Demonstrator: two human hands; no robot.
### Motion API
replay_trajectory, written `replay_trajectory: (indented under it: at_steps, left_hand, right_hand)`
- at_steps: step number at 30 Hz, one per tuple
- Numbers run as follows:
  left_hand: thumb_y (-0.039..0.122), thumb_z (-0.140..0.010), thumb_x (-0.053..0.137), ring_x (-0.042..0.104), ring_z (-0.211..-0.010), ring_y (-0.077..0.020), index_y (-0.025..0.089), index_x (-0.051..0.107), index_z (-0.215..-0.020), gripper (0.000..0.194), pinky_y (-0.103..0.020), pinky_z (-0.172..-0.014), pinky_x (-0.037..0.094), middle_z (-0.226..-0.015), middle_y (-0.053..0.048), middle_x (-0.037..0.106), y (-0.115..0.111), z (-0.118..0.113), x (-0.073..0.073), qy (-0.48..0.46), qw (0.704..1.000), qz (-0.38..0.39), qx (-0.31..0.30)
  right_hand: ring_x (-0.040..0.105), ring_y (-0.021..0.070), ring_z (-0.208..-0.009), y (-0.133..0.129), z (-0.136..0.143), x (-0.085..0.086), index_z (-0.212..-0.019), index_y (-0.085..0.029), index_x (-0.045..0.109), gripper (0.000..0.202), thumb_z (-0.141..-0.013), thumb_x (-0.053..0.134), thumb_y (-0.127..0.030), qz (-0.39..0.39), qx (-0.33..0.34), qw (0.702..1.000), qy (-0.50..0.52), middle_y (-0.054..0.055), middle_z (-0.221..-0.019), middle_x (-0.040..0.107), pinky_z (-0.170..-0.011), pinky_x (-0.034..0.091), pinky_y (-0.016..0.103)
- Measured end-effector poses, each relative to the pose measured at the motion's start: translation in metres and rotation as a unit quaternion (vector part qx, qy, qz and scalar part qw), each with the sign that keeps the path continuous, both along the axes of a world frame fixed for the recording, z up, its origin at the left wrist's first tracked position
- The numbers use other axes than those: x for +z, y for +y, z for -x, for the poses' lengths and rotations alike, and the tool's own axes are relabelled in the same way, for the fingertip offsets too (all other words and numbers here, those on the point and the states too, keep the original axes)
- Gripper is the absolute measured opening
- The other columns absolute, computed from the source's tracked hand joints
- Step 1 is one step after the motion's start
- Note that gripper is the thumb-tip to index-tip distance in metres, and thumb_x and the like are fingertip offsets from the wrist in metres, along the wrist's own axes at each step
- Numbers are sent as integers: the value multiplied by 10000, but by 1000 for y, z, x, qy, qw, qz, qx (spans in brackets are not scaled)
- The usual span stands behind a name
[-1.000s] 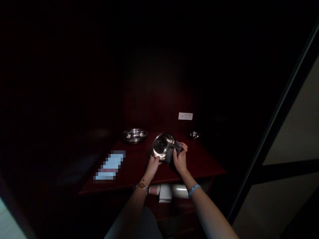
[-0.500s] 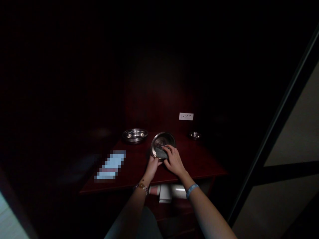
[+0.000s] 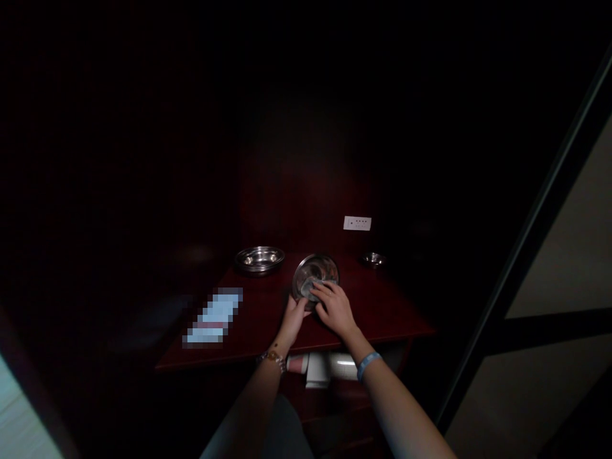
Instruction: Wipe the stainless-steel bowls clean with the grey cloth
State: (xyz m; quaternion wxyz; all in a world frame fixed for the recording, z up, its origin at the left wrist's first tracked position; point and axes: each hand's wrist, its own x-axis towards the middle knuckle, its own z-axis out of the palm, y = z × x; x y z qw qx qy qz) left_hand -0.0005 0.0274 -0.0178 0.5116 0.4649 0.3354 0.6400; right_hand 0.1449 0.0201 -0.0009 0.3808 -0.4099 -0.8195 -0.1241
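Note:
A shiny metal bowl [image 3: 303, 266] is tilted with its inside facing me, above the dark red desk. My left hand [image 3: 292, 322] grips its lower left rim, thumb on the near side. Inside the bowl, a grey cloth [image 3: 308, 290] is pressed against the metal by the fingers of my right hand [image 3: 337, 309]. Part of the cloth is hidden under those fingers. To the left, a larger metal dish [image 3: 259, 258] rests on the desk. At the back right stands a small metal bowl [image 3: 373, 259].
A pixelated light-blue flat item [image 3: 217, 315] lies on the left of the red desk [image 3: 382, 319]. A white socket plate [image 3: 357, 223] is on the back wall. Under the desktop are a pink-and-white cup [image 3: 297, 364] and a white roll [image 3: 343, 366]. A dark-framed panel [image 3: 549, 331] stands at right.
The bowl has shifted slightly right and turned a little. My right hand has moved the cloth within it, so the cloth now lies flatter across the inside. Other things stay put.

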Motion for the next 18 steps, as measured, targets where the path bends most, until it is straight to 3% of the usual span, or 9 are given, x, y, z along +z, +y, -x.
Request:
replay_trajectory:
  at_steps: [4, 8, 12, 18]
  left_hand:
    - [407, -836, 627, 603, -1180, -256, 239, 454, -1307, 529, -370, -835, 582, -1369, -145, 547, -4, 0, 7, -2, 1000, 9, 10]
    - [534, -838, 609, 584, -1208, -273, 238, 484, -1290, 554, -346, -806, 586, -1404, -154, 520, -6, 0, 10, 5, 1000, 2, 23]
    - [593, -838, 580, 616, -1159, -261, 214, 529, -1239, 554, -341, -774, 591, -1356, -156, 566, -2, 1, 6, 10, 999, 16, 34]
    - [643, -850, 510, 694, -967, -236, 151, 620, -1114, 569, -340, -734, 593, -1088, -147, 708, 3, 2, 6, -2, 997, 6, 71]
  right_hand:
    - [507, 221, -1216, -1, 1, 3, -1400, -270, 507, 540, -868, 508, -174, 47, 25, 998, -37, 37, -1420, 547, -1044, 394, 392]
    - [523, 255, -1190, -3, 3, 7, -1451, -249, 442, 651, -825, 615, -286, 69, 52, 993, -82, 63, -1501, 458, -1012, 393, 391]
    - [510, 257, -1242, -3, 5, 9, -1508, -207, 331, 775, -798, 633, -286, 79, 103, 987, -91, 92, -1514, 437, -1024, 359, 386]
    - [449, 266, -1279, -5, 6, 8, -1409, -289, 498, 617, -813, 655, -334, 67, 48, 993, -78, 7, -1444, 534, -1081, 316, 413]
